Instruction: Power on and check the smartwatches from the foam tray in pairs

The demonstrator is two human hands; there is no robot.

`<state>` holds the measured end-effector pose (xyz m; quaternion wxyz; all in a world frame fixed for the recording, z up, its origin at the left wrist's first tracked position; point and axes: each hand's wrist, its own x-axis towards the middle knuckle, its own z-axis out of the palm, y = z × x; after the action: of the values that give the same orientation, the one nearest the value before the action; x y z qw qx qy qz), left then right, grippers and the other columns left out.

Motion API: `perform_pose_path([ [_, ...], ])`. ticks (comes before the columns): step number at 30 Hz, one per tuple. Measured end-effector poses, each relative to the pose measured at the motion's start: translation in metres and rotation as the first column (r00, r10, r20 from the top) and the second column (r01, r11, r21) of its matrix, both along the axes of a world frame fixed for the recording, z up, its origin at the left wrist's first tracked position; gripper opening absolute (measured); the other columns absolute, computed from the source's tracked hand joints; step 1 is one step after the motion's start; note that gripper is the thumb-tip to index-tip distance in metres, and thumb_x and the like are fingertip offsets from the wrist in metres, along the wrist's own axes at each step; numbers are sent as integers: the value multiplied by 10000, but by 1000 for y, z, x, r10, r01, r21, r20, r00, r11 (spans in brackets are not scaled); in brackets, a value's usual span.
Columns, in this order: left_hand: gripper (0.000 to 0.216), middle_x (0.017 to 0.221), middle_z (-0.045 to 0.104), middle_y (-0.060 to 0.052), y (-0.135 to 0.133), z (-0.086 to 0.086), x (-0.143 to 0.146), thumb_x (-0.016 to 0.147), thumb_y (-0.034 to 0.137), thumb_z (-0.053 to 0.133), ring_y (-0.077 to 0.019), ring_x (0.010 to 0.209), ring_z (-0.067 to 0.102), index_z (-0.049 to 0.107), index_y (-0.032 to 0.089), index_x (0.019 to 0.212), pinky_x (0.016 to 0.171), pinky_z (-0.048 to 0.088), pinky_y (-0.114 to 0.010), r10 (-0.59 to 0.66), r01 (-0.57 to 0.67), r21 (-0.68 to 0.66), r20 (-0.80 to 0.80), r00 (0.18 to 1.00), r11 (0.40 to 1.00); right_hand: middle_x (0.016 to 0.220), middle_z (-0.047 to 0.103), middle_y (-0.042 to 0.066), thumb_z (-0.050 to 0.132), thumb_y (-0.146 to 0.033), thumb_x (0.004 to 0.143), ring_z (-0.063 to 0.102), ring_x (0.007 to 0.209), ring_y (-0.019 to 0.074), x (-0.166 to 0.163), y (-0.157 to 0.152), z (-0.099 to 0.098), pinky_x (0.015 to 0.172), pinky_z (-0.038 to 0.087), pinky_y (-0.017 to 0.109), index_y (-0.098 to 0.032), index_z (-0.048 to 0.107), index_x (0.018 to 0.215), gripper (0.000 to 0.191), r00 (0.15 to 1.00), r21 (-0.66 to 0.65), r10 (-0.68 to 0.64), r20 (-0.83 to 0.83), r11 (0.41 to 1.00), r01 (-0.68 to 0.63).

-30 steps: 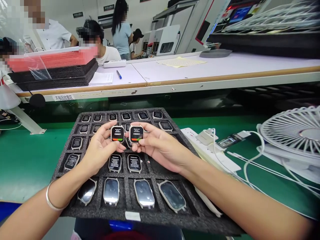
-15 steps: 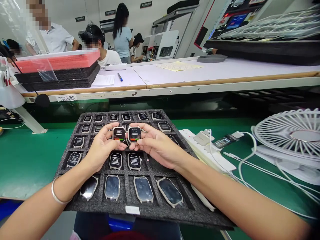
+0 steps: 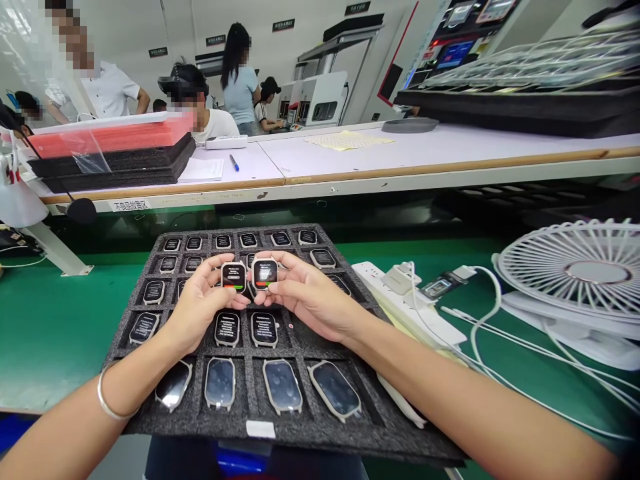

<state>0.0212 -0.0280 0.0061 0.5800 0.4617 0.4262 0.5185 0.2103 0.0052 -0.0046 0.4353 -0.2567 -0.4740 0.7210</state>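
Green bench: The surface [image 3: 65, 333] stretches out on both sides of the foam tray.
Foam tray: The black tray [image 3: 310, 430] sits beneath both hands, many of its pockets filled with watch cases [image 3: 220, 383].
White fan: The fan [image 3: 580, 273] stands on the bench, right of the tray.
Right arm: The forearm slants in over the tray's right side, the right hand [image 3: 320, 300] raised above its middle, index finger along the top of a watch, thumb pressed to its lower corner.
Left arm: The forearm (a pale bracelet [image 3: 103, 397] circles the wrist) crosses the tray's near left corner; the left hand [image 3: 203, 307] pinches another watch between curled fingers and thumb.
Power strip: The white strip [image 3: 370, 273] lies just beside the tray's right edge.
Watches in hand: The right-hand watch [image 3: 265, 272] and left-hand watch [image 3: 233, 275] stand side by side above the tray, screens lit and facing the wearer.
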Motion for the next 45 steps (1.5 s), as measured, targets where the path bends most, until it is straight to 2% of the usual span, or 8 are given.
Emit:
perform_pose_path([
  [8, 547, 1006, 705, -32, -1, 2, 0, 721, 186, 748, -134, 687, 717, 540, 195, 1227, 723, 587, -295, -1, 1, -6, 10, 1000, 1000, 931, 706, 9, 696, -106, 704, 682, 709, 130, -1, -1, 2, 708, 501, 294, -214, 584, 1135, 458, 1000, -5, -4, 21, 1000, 4],
  [14, 550, 1020, 717, -42, -1, 2, -1, 747, 203, 749, -150, 714, 728, 537, 193, 1255, 734, 589, -298, 14, -14, -4, -7, 1000, 1000, 826, 688, -17, 687, -98, 676, 682, 713, 131, 0, 1, 3, 705, 488, 275, -196, 564, 1138, 487, 1000, -14, 11, 7, 1000, -11],
  [20, 536, 1002, 714, -34, -2, 2, -2, 776, 217, 751, -153, 735, 728, 543, 199, 1270, 742, 591, -298, 20, -20, 1, -26, 999, 1000, 960, 704, 18, 678, -88, 675, 685, 713, 125, 2, 0, 7, 700, 483, 277, -201, 558, 1129, 482, 1000, -19, 0, -18, 1000, -1],
  [26, 528, 1051, 709, -44, -3, 2, -2, 780, 224, 754, -162, 743, 731, 558, 213, 1270, 732, 589, -302, -1, 2, 3, -42, 999, 1000, 841, 679, -18, 655, -74, 687, 680, 698, 125, 4, 0, 8, 694, 480, 273, -201, 574, 1100, 440, 1000, -20, -8, -24, 1000, 8],
  [33, 518, 1022, 711, -39, -3, 4, -1, 768, 224, 758, -168, 737, 731, 574, 215, 1252, 727, 589, -309, 8, -8, 3, -39, 999, 1000, 867, 690, -14, 634, -59, 698, 688, 710, 125, 4, 0, 7, 689, 489, 269, -202, 575, 1119, 448, 1000, -4, 0, -6, 1000, 0],
  [45, 548, 1092, 705, -58, 1, -1, 1, 711, 117, 747, -120, 670, 718, 554, 199, 1217, 708, 602, -286, 11, -9, 44, -45, 999, 999, 900, 700, -4, 680, -69, 726, 697, 748, 134, 3, 4, 4, 710, 515, 275, -214, 578, 1159, 468, 999, 64, 41, 4, 997, -41],
])
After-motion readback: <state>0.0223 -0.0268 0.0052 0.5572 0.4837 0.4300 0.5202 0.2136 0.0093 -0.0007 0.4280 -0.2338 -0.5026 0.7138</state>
